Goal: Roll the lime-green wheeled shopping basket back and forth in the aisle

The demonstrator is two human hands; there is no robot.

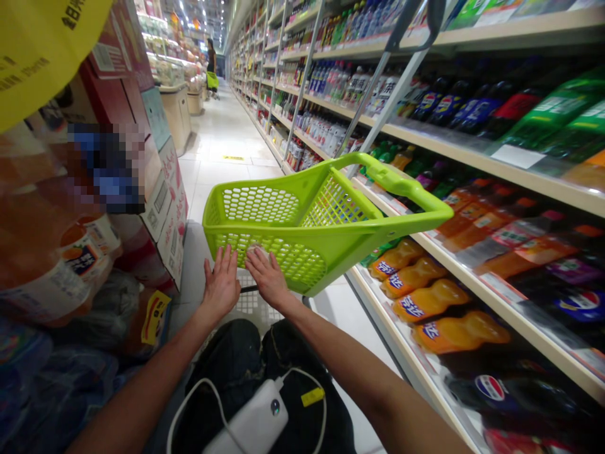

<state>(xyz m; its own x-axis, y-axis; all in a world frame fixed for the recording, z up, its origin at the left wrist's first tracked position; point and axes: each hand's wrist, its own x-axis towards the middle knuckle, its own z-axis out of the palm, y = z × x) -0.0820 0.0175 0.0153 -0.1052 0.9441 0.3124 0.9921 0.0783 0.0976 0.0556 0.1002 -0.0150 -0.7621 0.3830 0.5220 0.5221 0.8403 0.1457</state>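
Observation:
A lime-green shopping cart basket (283, 230) with a perforated wall stands in front of my knees, its handle off to the right. My left hand (221, 284) is held against the near wall, fingers stretched out and apart, with nothing in it. Beside it, my right hand (265, 277) presses a small pale crumpled tissue (256, 247) to the same wall; the fingers cover most of it. On my lap lies a white power bank (253, 419) with a white cable plugged in.
Shelves of soft drinks line the right, with orange soda bottles (430, 299) at low level. Stacked cartons (165, 214) and bottle packs (51, 277) crowd the left. Down the tiled aisle (222, 139) another person (211, 60) stands near a green basket.

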